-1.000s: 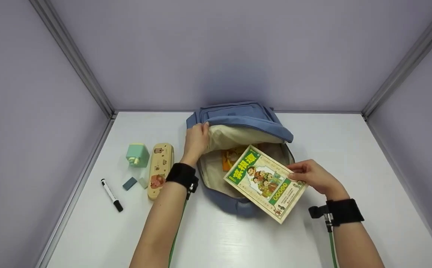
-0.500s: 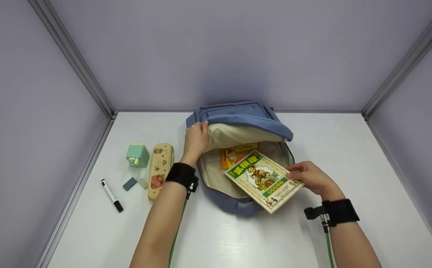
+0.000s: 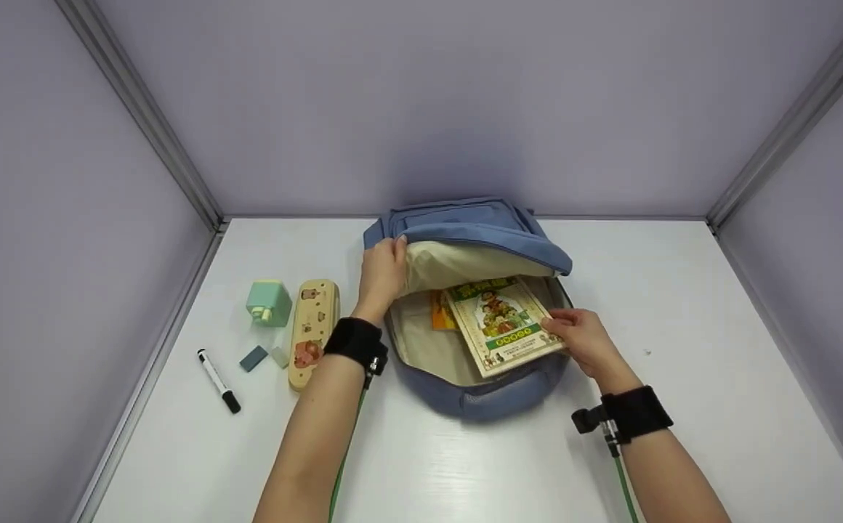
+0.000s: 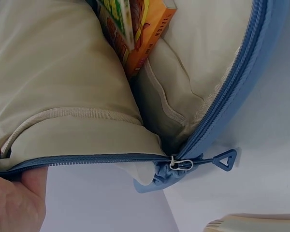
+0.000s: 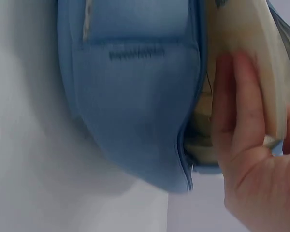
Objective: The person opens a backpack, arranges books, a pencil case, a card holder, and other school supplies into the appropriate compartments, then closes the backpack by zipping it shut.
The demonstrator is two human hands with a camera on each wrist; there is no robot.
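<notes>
A blue backpack (image 3: pixel 490 402) lies open on the white table, its cream lining showing. My left hand (image 3: pixel 391 256) grips the edge of the upper flap (image 3: pixel 487 240) and holds it raised; the left wrist view shows this hand (image 4: pixel 17 195) on the zipped rim. My right hand (image 3: pixel 558 325) holds a green-covered picture book (image 3: pixel 501 319) by its right edge. The book lies partly inside the opening, over an orange book (image 3: pixel 439 312). In the right wrist view the fingers (image 5: pixel 237 111) press on the book's pale cover (image 5: pixel 246 38) beside the bag's blue wall (image 5: pixel 135 96).
Left of the bag lie a cream pencil case (image 3: pixel 312 330), a mint green cube (image 3: pixel 269 303), a grey eraser (image 3: pixel 253 357), a small pale eraser (image 3: pixel 280 356) and a black-capped marker (image 3: pixel 218 381). Grey booth walls close in the table on three sides.
My right hand has carried the green book left and farther away, from above the bag's near rim into the opening over the orange book. My left hand has stayed on the flap.
</notes>
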